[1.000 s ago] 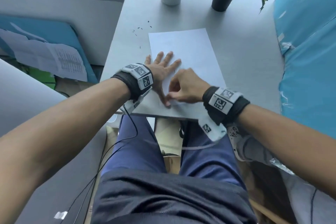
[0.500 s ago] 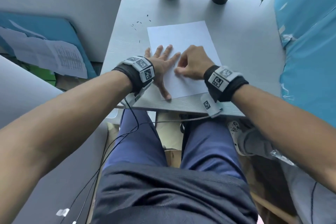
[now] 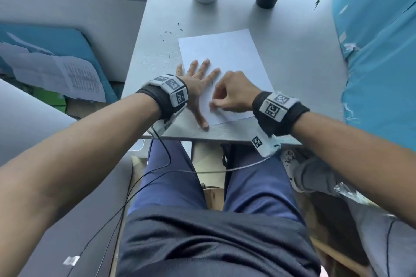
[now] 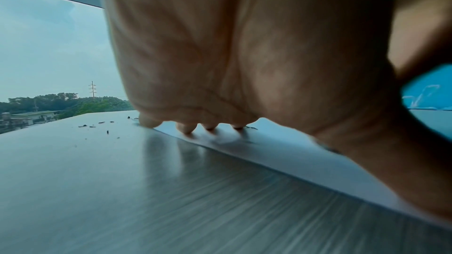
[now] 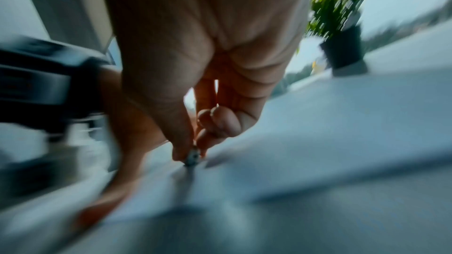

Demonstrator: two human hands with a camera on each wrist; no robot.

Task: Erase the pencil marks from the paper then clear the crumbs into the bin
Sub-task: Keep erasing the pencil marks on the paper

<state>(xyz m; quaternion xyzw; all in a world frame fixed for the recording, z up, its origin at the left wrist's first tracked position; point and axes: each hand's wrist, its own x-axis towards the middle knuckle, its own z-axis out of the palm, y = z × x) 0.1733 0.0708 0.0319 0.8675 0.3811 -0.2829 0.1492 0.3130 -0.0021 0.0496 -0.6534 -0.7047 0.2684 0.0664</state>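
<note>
The right hand [image 3: 234, 94] is pinching a small, dirty grey eraser [image 5: 193, 156] between thumb and fingertips and pressing its tip onto the white rectangular sheet of paper [image 3: 227, 56]. Half a second ago this hand was working higher up the sheet; now it is rubbing nearer the sheet's near edge, which suggests the erasing is running back and forth over one area and is not finished. The left hand [image 3: 198, 87] is still lying flat with fingers spread, holding nothing, pinning the paper's left edge against the smooth grey counter [image 3: 304, 63] just as it was a second ago.

The paper is lying flat near the counter's front edge, between the two hands. Most of it is looking clean, though a short dark pencil stroke [image 3: 212, 84] is showing just left of the right hand's knuckles. Small dark eraser crumbs [image 3: 171, 32] are lying scattered on the counter just beyond the paper's far left corner, and a few more [image 4: 250, 127] are sitting on the sheet by the left fingertips [image 4: 187, 128]. They are not yet cleared, and no bin is in view.
</note>
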